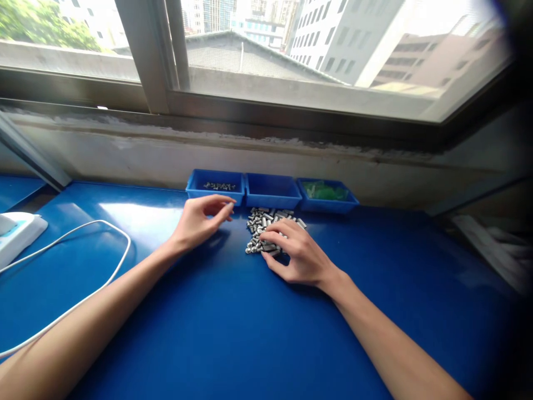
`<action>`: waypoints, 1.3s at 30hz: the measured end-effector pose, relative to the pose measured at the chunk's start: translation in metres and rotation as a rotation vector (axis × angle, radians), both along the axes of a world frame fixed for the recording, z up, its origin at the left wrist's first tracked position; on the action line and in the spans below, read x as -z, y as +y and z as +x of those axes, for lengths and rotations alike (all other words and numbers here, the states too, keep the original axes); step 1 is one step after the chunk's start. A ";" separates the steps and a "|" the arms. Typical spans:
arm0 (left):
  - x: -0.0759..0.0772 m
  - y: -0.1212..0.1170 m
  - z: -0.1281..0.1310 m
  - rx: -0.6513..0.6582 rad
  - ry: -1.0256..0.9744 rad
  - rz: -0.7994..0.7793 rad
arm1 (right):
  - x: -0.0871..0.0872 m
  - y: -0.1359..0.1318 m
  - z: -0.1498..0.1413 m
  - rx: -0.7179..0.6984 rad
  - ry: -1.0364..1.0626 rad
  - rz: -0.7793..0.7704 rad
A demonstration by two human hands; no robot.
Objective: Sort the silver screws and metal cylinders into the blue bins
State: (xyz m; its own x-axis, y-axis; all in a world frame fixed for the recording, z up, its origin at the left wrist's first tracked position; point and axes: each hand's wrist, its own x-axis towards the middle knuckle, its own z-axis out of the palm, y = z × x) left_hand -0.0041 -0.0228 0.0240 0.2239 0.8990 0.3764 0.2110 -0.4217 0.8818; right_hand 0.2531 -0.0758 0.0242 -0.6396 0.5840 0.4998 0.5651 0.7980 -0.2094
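Note:
A pile of small silvery metal pieces (259,221), some cylinder-shaped and some screw-like, lies on the blue table. Over its right part is my right hand (297,253), palm down, thumb and index finger apart and fingertips at the pieces; it covers some of them. My left hand (204,218) hovers left of the pile, just in front of the left blue bin (194,191). Its thumb and fingertips come together in a pinch, and anything between them is too small to make out. Small metal parts (220,186) lie in that bin.
Beside the left bin stand a middle blue bin (272,200) and a right one (328,206) holding green translucent pieces (327,191). A white cable (120,261) loops across the table's left side near a white power strip (20,236). A window (266,105) rises behind.

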 end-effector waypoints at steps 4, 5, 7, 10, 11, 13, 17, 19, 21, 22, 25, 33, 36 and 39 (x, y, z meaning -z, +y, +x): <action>0.008 -0.015 0.002 0.267 0.333 0.233 | 0.002 -0.002 -0.004 0.019 0.015 -0.054; 0.010 -0.016 0.004 0.318 0.371 0.254 | 0.002 -0.003 -0.005 0.027 0.014 -0.065; 0.013 -0.017 0.006 0.390 0.421 0.280 | 0.003 -0.004 -0.006 0.055 0.016 -0.073; 0.016 -0.015 0.010 0.430 0.439 0.298 | 0.005 -0.005 -0.009 0.089 0.023 -0.054; 0.017 -0.014 0.011 0.432 0.427 0.293 | 0.006 -0.005 -0.011 0.091 0.027 -0.047; 0.018 -0.012 0.011 0.430 0.391 0.265 | 0.008 -0.005 -0.014 0.102 0.051 -0.031; 0.018 -0.010 0.010 0.399 0.326 0.168 | 0.012 -0.005 -0.022 0.147 0.106 -0.008; 0.018 -0.009 0.009 0.374 0.255 0.086 | 0.013 -0.006 -0.023 0.146 0.110 -0.003; 0.018 -0.007 0.009 0.341 0.165 -0.007 | 0.013 -0.006 -0.024 0.130 0.102 -0.007; 0.018 -0.007 0.009 0.323 0.127 -0.049 | 0.013 -0.006 -0.023 0.118 0.093 -0.011; 0.016 -0.005 0.008 0.257 0.096 -0.104 | 0.012 -0.006 -0.023 0.092 0.069 -0.016; 0.011 0.000 0.005 0.195 -0.125 -0.260 | 0.017 -0.001 -0.023 0.082 0.048 -0.014; 0.014 0.003 0.002 0.185 -0.194 -0.269 | 0.016 -0.002 -0.023 0.079 0.061 -0.006; 0.016 0.004 0.002 0.174 -0.206 -0.253 | 0.013 -0.004 -0.022 0.061 0.078 0.005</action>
State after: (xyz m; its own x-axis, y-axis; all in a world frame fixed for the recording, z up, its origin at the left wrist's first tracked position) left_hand -0.0024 -0.0188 0.0079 0.3244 0.9245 0.2000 -0.0372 -0.1988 0.9793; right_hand 0.2311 -0.0796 0.0114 -0.5620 0.6183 0.5494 0.5948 0.7637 -0.2511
